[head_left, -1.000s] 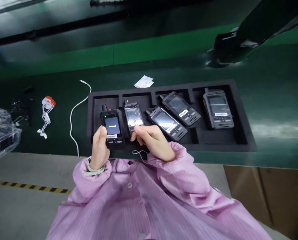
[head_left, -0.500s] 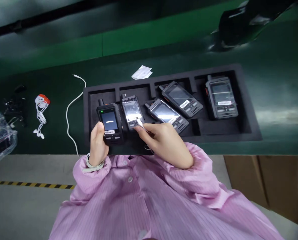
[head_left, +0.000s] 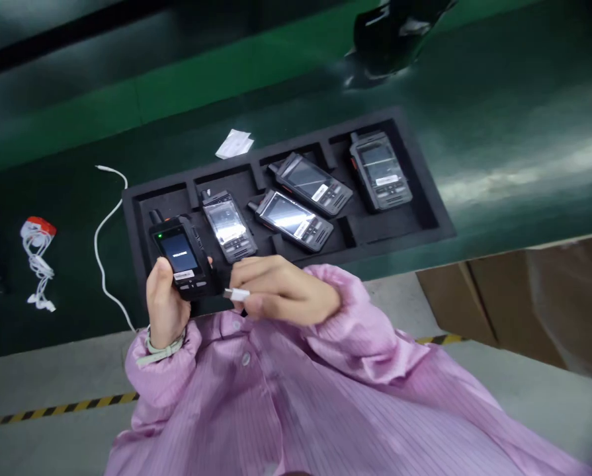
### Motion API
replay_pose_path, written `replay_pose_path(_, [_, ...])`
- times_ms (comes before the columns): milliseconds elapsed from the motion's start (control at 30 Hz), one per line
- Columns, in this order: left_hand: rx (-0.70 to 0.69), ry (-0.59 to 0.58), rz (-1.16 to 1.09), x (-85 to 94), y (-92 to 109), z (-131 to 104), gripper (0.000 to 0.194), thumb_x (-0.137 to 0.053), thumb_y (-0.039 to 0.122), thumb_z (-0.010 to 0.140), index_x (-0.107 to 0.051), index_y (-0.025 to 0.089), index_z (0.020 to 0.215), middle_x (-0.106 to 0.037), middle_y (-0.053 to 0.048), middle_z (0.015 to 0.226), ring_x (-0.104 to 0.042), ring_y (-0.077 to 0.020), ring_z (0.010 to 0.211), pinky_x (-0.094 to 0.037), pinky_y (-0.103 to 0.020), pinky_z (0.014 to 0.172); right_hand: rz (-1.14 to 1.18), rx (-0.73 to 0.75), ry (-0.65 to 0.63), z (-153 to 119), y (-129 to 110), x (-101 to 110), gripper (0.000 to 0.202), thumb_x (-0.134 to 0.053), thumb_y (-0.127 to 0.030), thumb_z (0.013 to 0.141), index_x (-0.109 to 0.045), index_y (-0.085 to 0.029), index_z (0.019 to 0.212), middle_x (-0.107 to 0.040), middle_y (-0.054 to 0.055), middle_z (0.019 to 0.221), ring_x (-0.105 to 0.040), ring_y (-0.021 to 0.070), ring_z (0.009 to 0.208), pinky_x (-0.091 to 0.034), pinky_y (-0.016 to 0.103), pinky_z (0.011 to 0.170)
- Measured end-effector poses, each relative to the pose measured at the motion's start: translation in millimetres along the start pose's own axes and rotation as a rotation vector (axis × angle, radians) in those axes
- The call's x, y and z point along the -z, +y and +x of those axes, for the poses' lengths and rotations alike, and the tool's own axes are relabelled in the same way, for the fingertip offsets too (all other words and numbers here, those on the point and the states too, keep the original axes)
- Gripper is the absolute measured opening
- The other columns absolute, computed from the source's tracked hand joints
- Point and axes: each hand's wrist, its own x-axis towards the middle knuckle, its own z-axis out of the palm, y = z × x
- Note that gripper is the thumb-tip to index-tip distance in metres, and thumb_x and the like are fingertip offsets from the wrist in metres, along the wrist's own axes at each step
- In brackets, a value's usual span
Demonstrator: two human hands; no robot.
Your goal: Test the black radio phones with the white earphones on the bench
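"What does the left hand (head_left: 165,301) grip?"

"A black, rectangular handheld radio (head_left: 179,254) with a stubby antenna and lit screen, at the left end of the black foam tray (head_left: 370,228)."

"And the right hand (head_left: 280,287)?"

"It pinches a white plastic cable plug (head_left: 239,295), metal tip towards the radio, near but apart. Four similar black radios (head_left: 380,173) lie in the tray."

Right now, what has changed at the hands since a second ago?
The right hand has brought the white plug from over the neighbouring radio nearer the body, its metal tip now turned left toward the held radio. Nothing was visibly let go. The left hand still grips its radio; the other radios stay in the black tray.
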Motion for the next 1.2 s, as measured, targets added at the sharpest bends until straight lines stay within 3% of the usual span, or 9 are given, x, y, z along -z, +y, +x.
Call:
replay_pose_path(67, [-0.024,0.0,-0.004,1.1,-0.3,1.4,0.048,-0.08,0.061,0.076,-0.078,0.015,0.087,-0.08,-0.006,0.079,-0.08,-0.0248,0.088,-0.066,-0.036,0.085,0.173,-0.056,0.048,5.3,16.9,3.0,0.054,-0.035,-0.048,0.101,-0.048,-0.023,0.054,-0.059,0.003,0.066,-0.056,0.0144,0.066,-0.047,0.031,0.072])
replay_pose_path(167, [-0.039,-0.006,-0.003,2.7,-0.8,3.7,0.046,-0.082,0.061,0.075,-0.079,0.017,0.086,-0.081,-0.005,0.081,-0.079,-0.0235,0.088,-0.065,-0.034,0.086,0.237,-0.148,0.056,10.1,30.7,5.7,0.053,-0.039,-0.045,0.098,-0.05,-0.022,0.052,-0.055,0.001,0.059,-0.052,0.0121,0.061,-0.043,0.029,0.067])
replay_pose_path(433, [-0.082,0.034,-0.009,2.1,-3.0,4.2,0.042,-0.082,0.057,0.076,-0.078,0.017,0.084,-0.079,-0.002,0.081,-0.077,-0.0161,0.076,-0.064,-0.027,0.084,0.33,-0.32,0.063,10.8,28.1,4.7,0.047,-0.043,-0.043,0.091,-0.053,-0.019,0.052,-0.053,-0.001,0.055,-0.047,0.0076,0.049,-0.039,0.024,0.052])
replay_pose_path(567, [-0.075,0.003,0.015,-0.3,-2.6,2.8,0.044,-0.08,0.059,0.079,-0.079,0.015,0.088,-0.08,-0.006,0.084,-0.078,-0.0208,0.084,-0.065,-0.031,0.085,0.394,-0.327,0.107,10.2,26.5,4.5,0.047,-0.044,-0.039,0.092,-0.053,-0.019,0.05,-0.049,-0.003,0.047,-0.038,0.0053,0.042,-0.029,0.023,0.046])
replay_pose_path(800, [-0.062,-0.007,0.036,0.5,-4.0,3.2,0.05,-0.077,0.062,0.08,-0.078,0.014,0.091,-0.081,-0.01,0.085,-0.079,-0.0263,0.091,-0.065,-0.039,0.088,0.453,-0.303,0.13,9.8,28.1,2.2,0.043,-0.046,-0.044,0.093,-0.065,-0.015,0.068,-0.049,-0.006,0.044,-0.039,0.0061,0.042,-0.034,0.023,0.05])
replay_pose_path(1033, [-0.054,-0.011,0.019,0.1,-3.3,2.9,0.051,-0.079,0.062,0.078,-0.077,0.013,0.091,-0.081,-0.01,0.086,-0.079,-0.0255,0.087,-0.065,-0.039,0.09,0.412,-0.313,0.145,8.2,30.7,2.1,0.043,-0.048,-0.045,0.095,-0.066,-0.014,0.071,-0.049,-0.006,0.049,-0.041,0.0068,0.046,-0.034,0.023,0.051])
replay_pose_path(1200, [-0.07,-0.013,0.033,-0.1,-4.1,2.6,0.049,-0.077,0.062,0.079,-0.077,0.015,0.09,-0.081,-0.009,0.086,-0.079,-0.0251,0.088,-0.065,-0.038,0.087,0.39,-0.282,0.19,8.1,32.9,2.2,0.045,-0.051,-0.045,0.097,-0.065,-0.015,0.067,-0.057,-0.001,0.061,-0.048,0.0095,0.057,-0.038,0.025,0.058])
